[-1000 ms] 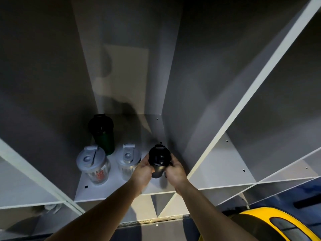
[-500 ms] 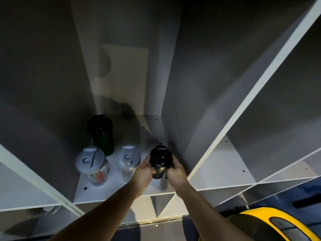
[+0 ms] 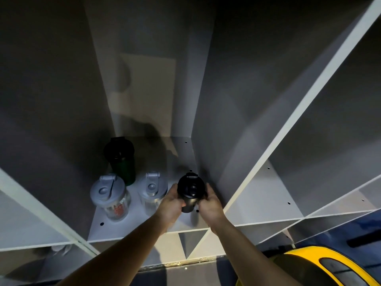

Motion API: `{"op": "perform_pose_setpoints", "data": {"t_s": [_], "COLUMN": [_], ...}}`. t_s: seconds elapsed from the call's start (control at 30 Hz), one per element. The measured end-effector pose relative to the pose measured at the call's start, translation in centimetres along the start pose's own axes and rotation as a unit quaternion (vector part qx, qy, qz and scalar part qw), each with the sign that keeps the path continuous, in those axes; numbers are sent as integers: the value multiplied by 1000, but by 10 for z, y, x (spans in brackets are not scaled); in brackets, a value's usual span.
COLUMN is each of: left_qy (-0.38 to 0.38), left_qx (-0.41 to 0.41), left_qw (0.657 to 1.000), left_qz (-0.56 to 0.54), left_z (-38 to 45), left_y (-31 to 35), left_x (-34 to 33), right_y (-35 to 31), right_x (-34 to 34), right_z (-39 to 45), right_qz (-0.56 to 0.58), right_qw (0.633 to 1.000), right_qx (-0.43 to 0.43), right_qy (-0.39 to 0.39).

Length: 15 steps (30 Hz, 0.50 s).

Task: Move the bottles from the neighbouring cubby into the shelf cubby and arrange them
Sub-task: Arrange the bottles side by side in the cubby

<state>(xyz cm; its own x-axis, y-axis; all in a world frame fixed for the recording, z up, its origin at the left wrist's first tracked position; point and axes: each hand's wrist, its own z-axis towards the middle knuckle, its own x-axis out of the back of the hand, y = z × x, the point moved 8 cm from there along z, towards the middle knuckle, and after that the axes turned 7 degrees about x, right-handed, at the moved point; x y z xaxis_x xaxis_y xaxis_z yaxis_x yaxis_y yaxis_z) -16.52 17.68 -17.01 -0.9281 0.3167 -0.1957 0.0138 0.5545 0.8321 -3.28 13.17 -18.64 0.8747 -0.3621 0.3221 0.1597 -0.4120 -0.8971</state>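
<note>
Both hands, left hand [image 3: 172, 200] and right hand [image 3: 210, 201], have fingers closed around the black-lidded bottle [image 3: 190, 191] at the shelf cubby [image 3: 144, 228] front right, evidently setting it beside the clear bottle [image 3: 152, 190] to complete the row.

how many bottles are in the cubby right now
4. A dark green bottle stands at the back left, two grey-lidded clear bottles stand in front, and a black bottle is held between both hands at the front right. None looks hidden.
</note>
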Motion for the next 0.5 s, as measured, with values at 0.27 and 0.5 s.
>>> {"op": "perform_pose_setpoints", "data": {"t_s": [0.27,0.5], "left_qy": [24,62], "left_qx": [-27,-86], "left_qw": [999,994], "left_qz": [-4,-21], "left_z": [-23,-49], "left_y": [33,91], "left_x": [1,42], "right_y": [-51,-133], "right_x": [0,-26], "right_z": [-9,-18], "right_qz": [6,-13], "right_qw": [998,988], "right_qx": [62,155], "right_qy": [16,-20]}}
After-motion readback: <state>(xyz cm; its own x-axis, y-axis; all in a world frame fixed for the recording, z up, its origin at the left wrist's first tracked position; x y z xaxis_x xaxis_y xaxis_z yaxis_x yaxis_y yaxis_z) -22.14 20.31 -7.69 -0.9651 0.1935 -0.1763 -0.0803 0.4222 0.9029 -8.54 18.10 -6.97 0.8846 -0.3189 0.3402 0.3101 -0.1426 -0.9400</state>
